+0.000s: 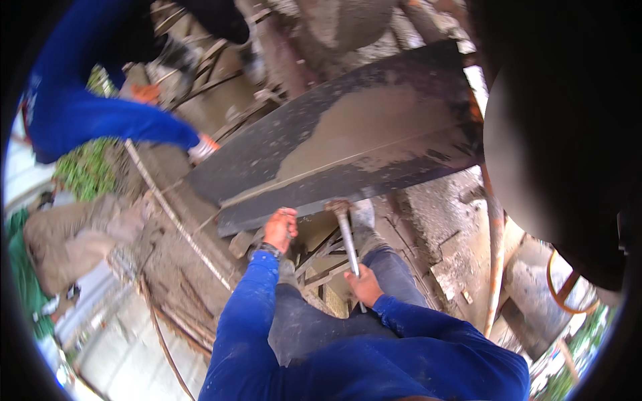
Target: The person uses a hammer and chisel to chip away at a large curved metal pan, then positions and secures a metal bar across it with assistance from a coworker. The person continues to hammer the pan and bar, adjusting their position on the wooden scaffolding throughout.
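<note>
Blue shirt (374, 364) occupies foreground; right hand (365, 286) closes around hammer (348, 240); left hand (279, 230) half-curled near dark panel (267, 154), contents undeterminable.

- Here we go: the panel (374, 127) is stretching across the middle, a mud patch (354, 130) lying on top of it.
- Far left, a co-worker (100, 120) is reaching toward the panel's left end.
- On the near side, the left grip (281, 228) is hovering close by the panel's edge, and the hammer (348, 237) is standing to its right, inside the right grip (366, 287).
- Out left, a pole (177, 217) is slanting over the ground, a heap (73, 234) lying beyond it, grass (87, 172) growing behind.
- Out right, a pipe (495, 247) is running past the panel's right end.
</note>
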Tool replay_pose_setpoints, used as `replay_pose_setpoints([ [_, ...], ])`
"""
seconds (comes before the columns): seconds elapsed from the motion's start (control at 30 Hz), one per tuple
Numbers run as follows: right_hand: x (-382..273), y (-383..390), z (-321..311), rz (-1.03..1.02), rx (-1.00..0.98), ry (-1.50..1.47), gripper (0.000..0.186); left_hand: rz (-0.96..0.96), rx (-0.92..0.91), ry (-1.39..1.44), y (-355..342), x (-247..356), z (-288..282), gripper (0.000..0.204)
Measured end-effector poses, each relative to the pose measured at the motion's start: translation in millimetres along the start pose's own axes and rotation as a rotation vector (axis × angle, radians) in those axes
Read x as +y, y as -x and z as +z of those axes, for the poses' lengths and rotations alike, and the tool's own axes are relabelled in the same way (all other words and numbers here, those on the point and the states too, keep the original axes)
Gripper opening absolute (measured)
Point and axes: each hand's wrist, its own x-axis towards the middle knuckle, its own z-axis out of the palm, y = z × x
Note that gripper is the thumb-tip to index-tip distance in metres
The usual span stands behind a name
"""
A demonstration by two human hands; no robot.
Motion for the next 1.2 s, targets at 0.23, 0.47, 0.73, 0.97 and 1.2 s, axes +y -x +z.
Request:
replay_pose_setpoints([
  [0.23, -51.9, 14.8, 2.3, -0.018, -0.023, -0.121, 0.020, 0.147, -0.385, -0.559, 74.5, -106.4, -27.7, 0.043],
  [0.47, -67.2, 10.6, 22.4, -0.035, 0.021, -0.126, 0.015, 0.373, -0.441, -0.791, 127.7, -129.5, -5.9, 0.058],
  [0.73, -93.9, 29.7, 78.6, -0.036, -0.070, -0.012, 0.012, 0.493, -0.354, -0.731, 146.7, -133.5, -44.4, 0.064],
  [0.97, -104.2, 36.9, 109.6, -0.027, -0.203, 0.046, 0.016, 0.438, -0.374, -0.553, 157.0, -129.8, -90.5, 0.064],
  [1.2, -125.0, 43.6, 127.9, -0.062, -0.200, 0.145, 0.011, 0.220, -0.480, -0.070, 141.9, -141.9, -112.7, 0.032],
])
